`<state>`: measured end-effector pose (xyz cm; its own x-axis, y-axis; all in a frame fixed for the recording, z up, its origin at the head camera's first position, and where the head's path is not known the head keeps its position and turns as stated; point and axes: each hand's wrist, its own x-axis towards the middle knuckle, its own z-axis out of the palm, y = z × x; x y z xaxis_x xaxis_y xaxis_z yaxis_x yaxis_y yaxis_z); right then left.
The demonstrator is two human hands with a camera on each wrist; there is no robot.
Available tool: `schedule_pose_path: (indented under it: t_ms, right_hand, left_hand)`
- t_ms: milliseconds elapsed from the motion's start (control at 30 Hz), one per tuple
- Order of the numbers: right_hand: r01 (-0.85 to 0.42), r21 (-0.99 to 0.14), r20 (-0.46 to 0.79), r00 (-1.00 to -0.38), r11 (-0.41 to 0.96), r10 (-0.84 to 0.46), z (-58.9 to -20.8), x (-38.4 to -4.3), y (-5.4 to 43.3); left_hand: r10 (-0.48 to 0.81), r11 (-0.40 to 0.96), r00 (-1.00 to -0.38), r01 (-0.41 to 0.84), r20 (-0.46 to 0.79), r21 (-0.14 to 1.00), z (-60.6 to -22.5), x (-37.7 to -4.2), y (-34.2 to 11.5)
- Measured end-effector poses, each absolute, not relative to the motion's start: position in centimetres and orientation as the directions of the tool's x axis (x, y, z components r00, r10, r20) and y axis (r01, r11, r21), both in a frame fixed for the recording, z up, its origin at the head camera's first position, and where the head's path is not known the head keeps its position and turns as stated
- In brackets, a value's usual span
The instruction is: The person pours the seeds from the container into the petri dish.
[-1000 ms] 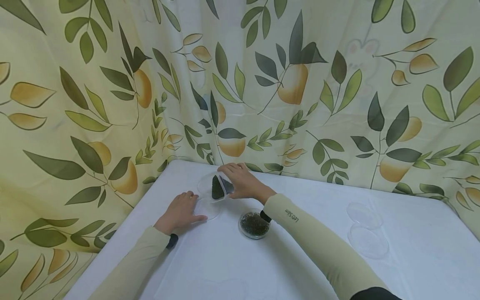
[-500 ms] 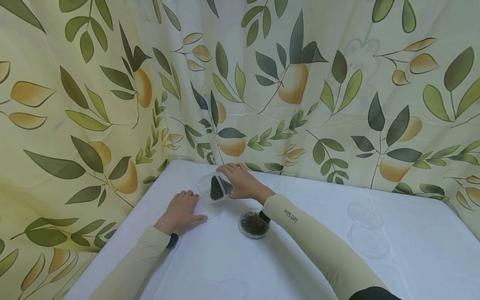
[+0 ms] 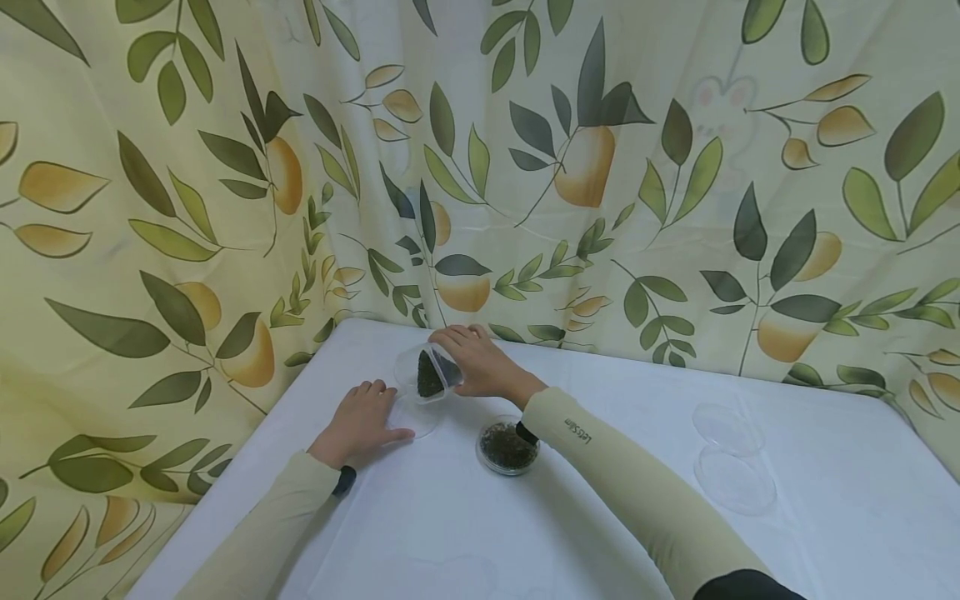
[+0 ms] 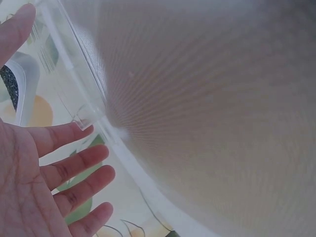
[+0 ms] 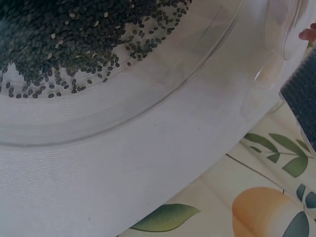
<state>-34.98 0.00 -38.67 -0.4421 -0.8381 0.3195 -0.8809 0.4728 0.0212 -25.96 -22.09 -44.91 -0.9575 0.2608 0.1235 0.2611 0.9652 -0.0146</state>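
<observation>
My right hand (image 3: 483,360) grips a clear plastic tub (image 3: 450,368) of small dark seeds (image 3: 429,375). The tub lies tipped to the left, its mouth over a clear round dish (image 3: 403,363). Beside a second clear dish (image 3: 420,427) is my left hand (image 3: 360,425), its fingers spread and nearly straight. The left wrist view has a fingertip right at the clear rim (image 4: 85,118), with part of the tub (image 4: 30,74) behind the palm. In the right wrist view the tub's dark contents (image 5: 302,96) show at the right edge.
A round dish (image 3: 508,474) heaped with dark seeds stands under my right wrist; its seeds (image 5: 69,44) loom close in the right wrist view. Two clear dishes or lids (image 3: 737,481) lie to the right on the white tablecloth (image 3: 600,533). A leaf-patterned curtain (image 3: 525,208) hangs behind.
My right hand has shifted slightly left with the tub, and the dark seeds in it appear a little further left. My left hand stays put.
</observation>
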Motion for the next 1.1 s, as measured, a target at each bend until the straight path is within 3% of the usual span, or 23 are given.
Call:
schedule_pose_path:
  t_ms: [1100]
  right_hand:
    - [-0.889,0.06,0.35,-0.406,0.453,-0.844,-38.95,-34.84,-0.41]
  left_hand:
    - [0.257,0.965,-0.958,0.261,0.125,0.015,-44.97,-25.74,-22.13]
